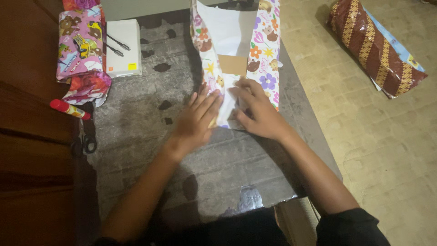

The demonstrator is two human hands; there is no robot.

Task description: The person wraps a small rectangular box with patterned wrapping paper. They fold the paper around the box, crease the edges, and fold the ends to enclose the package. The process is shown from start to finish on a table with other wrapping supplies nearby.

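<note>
A box half wrapped in white gift paper (266, 54) printed with flowers and bears lies on a grey stone-patterned sheet (150, 150). Bare brown cardboard (232, 64) shows between the paper's flaps. My left hand (196, 122) lies flat with fingers apart, pressing the paper's near left edge. My right hand (255, 109) presses down the white folded flap at the near end of the box, fingers bent over it.
A white flat box (123, 48) with two black cables on it sits at the far left beside pink patterned paper (81, 41). A red-capped glue stick (69, 108) and black scissors (84, 139) lie at the left edge. A brown patterned wrapped bundle (375, 45) rests on the tiled floor.
</note>
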